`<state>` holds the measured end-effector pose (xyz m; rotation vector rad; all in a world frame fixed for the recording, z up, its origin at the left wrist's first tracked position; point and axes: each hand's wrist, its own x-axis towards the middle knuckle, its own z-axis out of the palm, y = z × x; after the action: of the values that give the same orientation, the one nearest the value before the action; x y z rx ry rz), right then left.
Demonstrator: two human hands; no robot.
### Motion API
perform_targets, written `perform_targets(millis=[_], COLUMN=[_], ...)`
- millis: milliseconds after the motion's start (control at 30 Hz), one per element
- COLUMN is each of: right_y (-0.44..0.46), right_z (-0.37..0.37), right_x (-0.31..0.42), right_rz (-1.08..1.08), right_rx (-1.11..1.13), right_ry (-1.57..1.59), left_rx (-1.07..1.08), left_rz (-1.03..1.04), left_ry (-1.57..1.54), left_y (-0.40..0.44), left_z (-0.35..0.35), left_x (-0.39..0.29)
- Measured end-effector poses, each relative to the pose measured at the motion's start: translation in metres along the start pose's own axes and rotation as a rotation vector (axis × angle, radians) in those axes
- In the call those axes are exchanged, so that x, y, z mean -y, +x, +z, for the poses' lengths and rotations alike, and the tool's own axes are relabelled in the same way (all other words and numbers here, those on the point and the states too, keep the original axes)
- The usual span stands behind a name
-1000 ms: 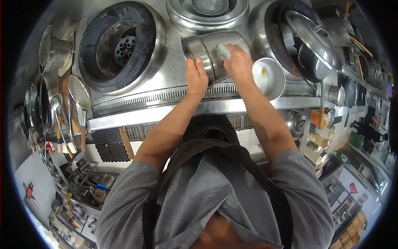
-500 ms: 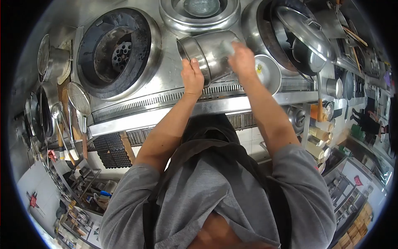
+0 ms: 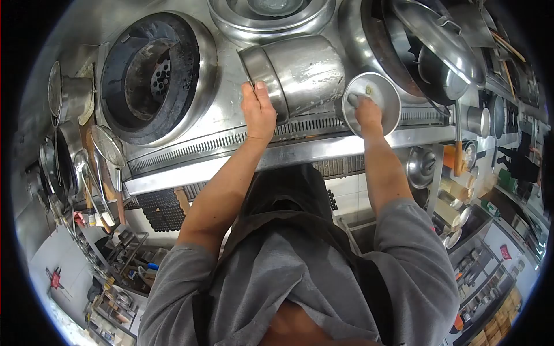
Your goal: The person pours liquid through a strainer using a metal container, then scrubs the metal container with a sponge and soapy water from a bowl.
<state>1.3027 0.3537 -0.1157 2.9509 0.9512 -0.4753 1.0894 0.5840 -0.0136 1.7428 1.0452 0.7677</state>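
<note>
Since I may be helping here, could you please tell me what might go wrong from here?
The metal pot lies on its side with just the left hand gripping it, so it might roll. The bowl sits near the counter's front edge and could tip with the right hand inside. Whitish, wet-looking streaks might make the pot slippery.

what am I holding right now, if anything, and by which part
Your left hand grips the steel pot by the rim of its open end. Your right hand is in the bowl, at a greyish pad; whether gripped, I can't tell.
</note>
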Motion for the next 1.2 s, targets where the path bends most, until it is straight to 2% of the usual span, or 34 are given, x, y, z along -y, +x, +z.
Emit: perform_targets(millis=[100,167,233,300,333,367,400,467,533,600,633,700,767,833,900,933,967,1000,1167,1200], right_y=[-0.002,-0.027,-0.034,-0.04,-0.048,-0.053,-0.056,-0.055,-0.038,-0.015,-0.014,-0.019,-0.04,-0.043,-0.041,-0.028,-0.02,-0.016,-0.045,-0.058], right_z=[0.009,-0.042,-0.064,-0.08,-0.101,-0.116,-0.124,-0.142,-0.141,-0.126,-0.124,-0.123,-0.136,-0.131,-0.131,-0.119,-0.127,-0.129,-0.124,-0.123], right_x=[0.017,0.028,0.018,0.014,0.028,0.043,0.056,0.089,0.113,0.131,0.144,0.175,0.208,0.208,0.188,0.172,0.161,0.159,0.19,0.2], right_rz=[-0.082,-0.027,0.216,0.213,0.17,0.128,0.065,0.041,0.014,0.008,0.012,-0.104,-0.179,-0.225,-0.288,-0.263,-0.166,-0.157,-0.159,-0.189], right_rx=[0.102,0.082,-0.04,-0.156,-0.228,-0.298,-0.369,-0.374,-0.386,-0.519,-0.519,-0.505,-0.366,-0.34,-0.348,-0.49,-0.434,-0.451,-0.495,-0.428], right_ry=[0.036,0.069,0.143,0.202,0.297,0.395,0.499,0.541,0.588,0.481,0.489,0.419,0.432,0.415,0.391,0.371,0.365,0.342,0.378,0.419], left_rx=[0.035,0.011,0.01,0.015,0.053,0.055,0.089,0.15,0.093,0.036,0.011,0.0,-0.076,-0.075,-0.119,-0.148,-0.147,-0.168,-0.15,-0.139], left_rz=[0.021,0.101,0.089,-0.035,-0.182,-0.174,-0.264,-0.455,-0.453,-0.456,-0.458,-0.469,-0.384,-0.445,-0.344,-0.301,-0.31,-0.318,-0.322,-0.322], left_ry=[0.027,0.057,0.046,-0.078,-0.151,-0.157,-0.238,-0.363,-0.358,-0.346,-0.36,-0.351,-0.445,-0.504,-0.399,-0.357,-0.35,-0.345,-0.43,-0.426], left_y=[0.001,0.0,0.0,0.002,0.003,0.01,0.021,0.045,0.061,0.061,0.057,0.043,0.028,0.019,0.015,0.012,0.008,0.009,0.013,0.013], left_z=[0.004,0.007,0.004,0.003,-0.005,-0.009,-0.01,-0.005,0.003,0.004,0.003,-0.004,-0.012,-0.015,-0.011,-0.01,-0.009,-0.007,-0.004,-0.005], left_x=[0.001,0.006,0.003,0.001,-0.015,-0.021,-0.024,-0.03,-0.031,-0.027,-0.022,-0.015,-0.018,-0.019,-0.007,-0.018,-0.018,-0.02,-0.015,-0.014])
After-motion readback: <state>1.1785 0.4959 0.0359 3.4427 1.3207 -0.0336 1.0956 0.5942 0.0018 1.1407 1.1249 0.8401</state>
